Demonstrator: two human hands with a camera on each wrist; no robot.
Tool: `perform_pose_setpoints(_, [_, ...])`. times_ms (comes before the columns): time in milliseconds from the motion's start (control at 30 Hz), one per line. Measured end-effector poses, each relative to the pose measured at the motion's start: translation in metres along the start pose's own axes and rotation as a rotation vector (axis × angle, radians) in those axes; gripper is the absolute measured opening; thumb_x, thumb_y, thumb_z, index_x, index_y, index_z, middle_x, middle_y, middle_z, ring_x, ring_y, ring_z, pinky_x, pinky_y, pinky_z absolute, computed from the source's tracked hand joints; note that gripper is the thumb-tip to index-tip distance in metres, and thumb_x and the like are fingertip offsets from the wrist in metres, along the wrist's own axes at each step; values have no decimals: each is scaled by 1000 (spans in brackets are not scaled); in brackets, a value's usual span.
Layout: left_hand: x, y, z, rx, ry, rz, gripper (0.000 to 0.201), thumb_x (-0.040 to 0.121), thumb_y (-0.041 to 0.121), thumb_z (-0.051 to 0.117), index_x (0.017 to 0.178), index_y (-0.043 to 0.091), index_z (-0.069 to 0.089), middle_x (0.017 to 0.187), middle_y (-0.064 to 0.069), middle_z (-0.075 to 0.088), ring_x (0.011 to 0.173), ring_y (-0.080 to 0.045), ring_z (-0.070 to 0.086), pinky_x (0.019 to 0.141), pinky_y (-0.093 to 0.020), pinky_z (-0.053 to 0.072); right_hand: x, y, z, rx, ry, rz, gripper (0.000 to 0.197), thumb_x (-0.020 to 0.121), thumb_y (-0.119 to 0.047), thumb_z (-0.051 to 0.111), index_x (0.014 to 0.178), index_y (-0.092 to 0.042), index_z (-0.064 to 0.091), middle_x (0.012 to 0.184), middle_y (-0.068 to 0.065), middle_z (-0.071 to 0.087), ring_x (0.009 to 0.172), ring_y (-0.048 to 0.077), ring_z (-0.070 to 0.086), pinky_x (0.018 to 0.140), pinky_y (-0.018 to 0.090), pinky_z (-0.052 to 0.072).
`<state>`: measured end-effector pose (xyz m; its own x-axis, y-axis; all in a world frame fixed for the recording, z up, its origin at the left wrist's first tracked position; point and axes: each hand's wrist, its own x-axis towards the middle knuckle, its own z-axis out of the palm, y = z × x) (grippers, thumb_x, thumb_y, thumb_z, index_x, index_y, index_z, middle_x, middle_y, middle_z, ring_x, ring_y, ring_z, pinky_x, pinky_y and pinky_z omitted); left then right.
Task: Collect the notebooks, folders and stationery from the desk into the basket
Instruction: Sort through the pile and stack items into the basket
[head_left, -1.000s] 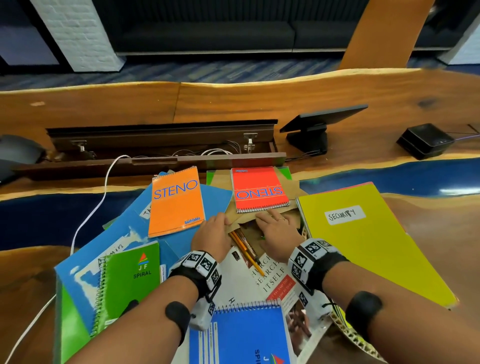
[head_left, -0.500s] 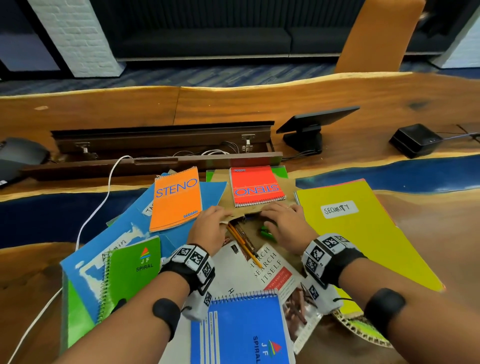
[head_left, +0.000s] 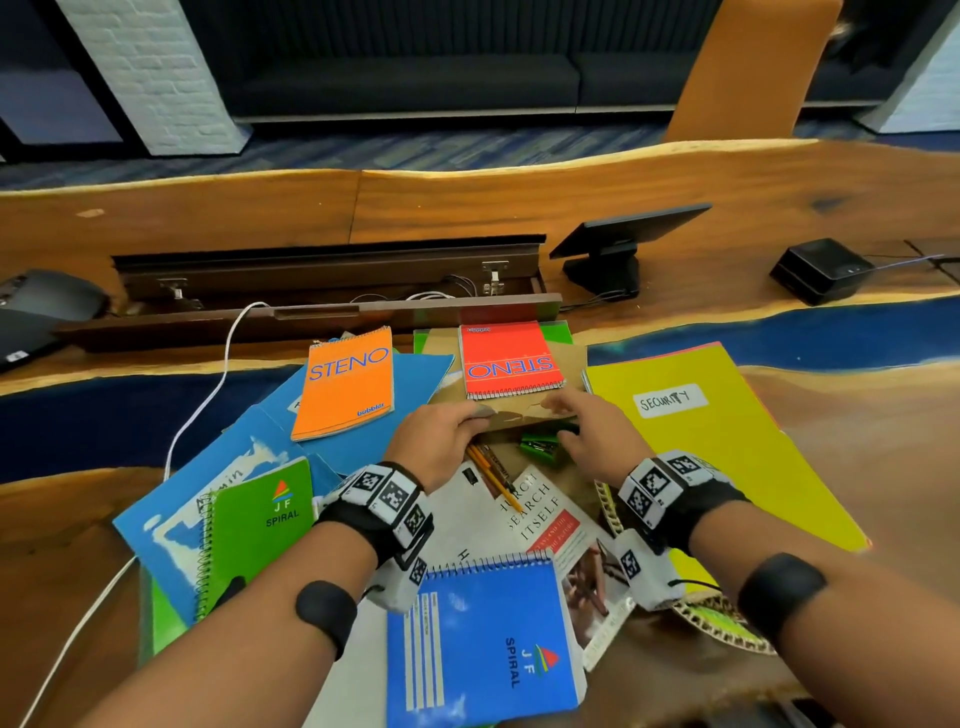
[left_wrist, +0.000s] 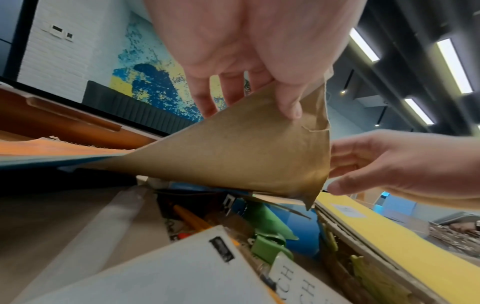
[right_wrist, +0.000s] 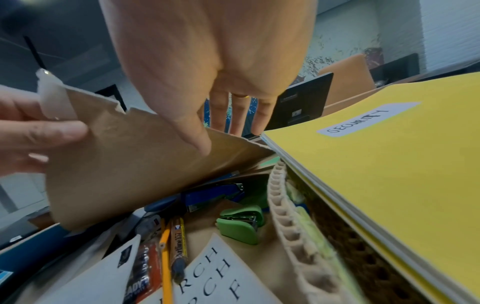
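Observation:
A brown paper envelope lies in the middle of the pile with a red STENO notebook on top. My left hand and right hand each pinch its near edge and hold it raised, thumbs underneath; the left wrist view shows the left hand on the envelope. Beneath the lifted envelope lie a green stapler, a blue stapler, pencils and a marker. The basket's woven rim shows under my right wrist.
An orange STENO pad, blue folders and a green spiral notebook lie left. A yellow SECURITY folder lies right. A blue spiral notebook and a white book lie near. A white cable, a tablet stand and an open cable tray sit behind.
Both hands have taken hold of the envelope's near edge and raised it. The green stapler under it has come into view.

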<state>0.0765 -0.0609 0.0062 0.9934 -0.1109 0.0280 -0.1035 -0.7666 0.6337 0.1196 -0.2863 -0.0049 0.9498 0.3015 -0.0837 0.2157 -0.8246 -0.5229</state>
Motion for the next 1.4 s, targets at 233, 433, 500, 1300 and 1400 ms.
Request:
perform_pose_setpoints(233, [-10, 26, 9, -30, -28, 156, 24, 97, 38, 53, 109, 26, 71, 101, 6, 72, 95, -14, 62, 84, -37, 52, -1, 10, -3, -49, 9, 106, 36, 88, -6, 60, 115, -29, 68, 135, 4, 44, 123, 24, 48, 105, 37, 40])
perform_pose_setpoints(433, [-20, 43, 20, -1, -4, 273, 30, 95, 44, 56, 75, 22, 58, 67, 9, 51, 66, -10, 47, 58, -33, 40, -4, 11, -10, -52, 39, 185, 42, 90, -1, 55, 119, -29, 67, 104, 4, 39, 98, 24, 53, 84, 29, 45])
perform_pose_setpoints(500, [-22, 46, 17, -56, -41, 262, 36, 94, 54, 50, 81, 24, 65, 72, 9, 58, 70, -9, 52, 62, -34, 45, -6, 12, -13, -33, 12, 201, 44, 93, -2, 48, 120, -31, 68, 111, 7, 54, 102, 26, 58, 82, 29, 47])
perform_pose_setpoints(1300, [-30, -28, 19, 241, -225, -481, 57, 97, 60, 33, 145, 29, 33, 143, -7, 47, 129, -33, 47, 104, -50, 40, -27, -2, -24, 214, -39, -56, 27, 88, -19, 63, 99, -40, 75, 95, -19, 73, 88, 1, 66, 84, 26, 55])
perform_pose_setpoints(1400, [-27, -23, 19, 195, -208, -488, 53, 99, 55, 33, 144, 28, 34, 141, -6, 50, 126, -31, 50, 103, -48, 41, -33, -4, -36, 249, -11, -74, 24, 87, -19, 66, 97, -37, 76, 96, -19, 73, 86, -10, 62, 79, 10, 49])
